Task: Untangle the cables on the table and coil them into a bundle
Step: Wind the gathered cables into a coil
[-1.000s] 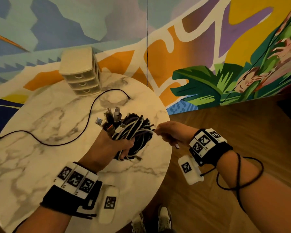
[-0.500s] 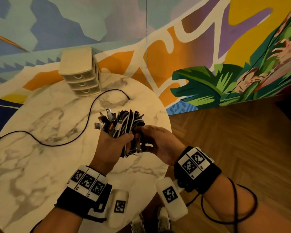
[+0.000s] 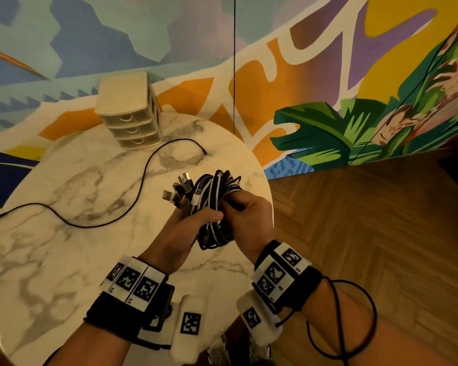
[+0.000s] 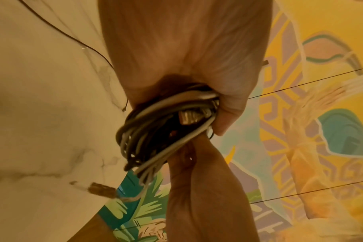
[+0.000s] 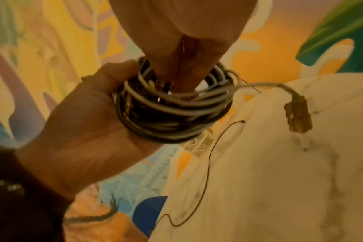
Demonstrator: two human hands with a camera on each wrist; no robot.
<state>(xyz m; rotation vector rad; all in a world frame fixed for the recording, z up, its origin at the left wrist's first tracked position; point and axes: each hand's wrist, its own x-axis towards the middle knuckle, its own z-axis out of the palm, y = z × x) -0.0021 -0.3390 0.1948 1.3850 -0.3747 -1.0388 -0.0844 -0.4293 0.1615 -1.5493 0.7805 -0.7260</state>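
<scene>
The far end of the thin black cable (image 3: 143, 178) lying on the round white marble table (image 3: 50, 260) runs off the head view's left edge, as does the table's near rim. Above that table, the coiled bundle of black and white cables (image 3: 214, 204) hides its middle inside the left hand (image 3: 180, 233) and right hand (image 3: 251, 217), whose fingertips are buried in the loops. The silver plugs (image 3: 180, 191) are too small to tell apart. The right wrist view is blurred.
</scene>
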